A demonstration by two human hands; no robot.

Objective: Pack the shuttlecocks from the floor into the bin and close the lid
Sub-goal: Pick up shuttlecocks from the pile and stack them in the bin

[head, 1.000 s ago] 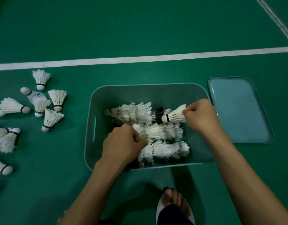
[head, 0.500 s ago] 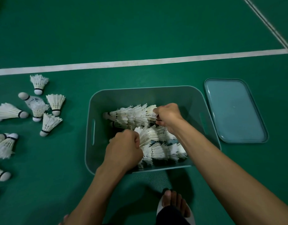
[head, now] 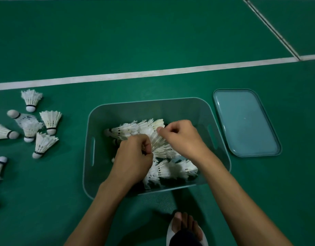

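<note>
The bin point(head: 179, 107) looks like smooth, slightly translucent grey-green plastic with a dull sheen. The lid point(head: 245, 121) is smooth plastic too, a little glossier. The shuttlecocks point(head: 46, 144) have matt white feathers, frayed at the edges, and smooth rounded bases. The floor point(head: 135, 41) is matt green with a fine grainy texture.

Green court floor point(head: 135, 41) w/ white boundary line point(head: 153, 72) across, 2nd line point(head: 270, 27) diagonal top right; dim lighting.
</note>
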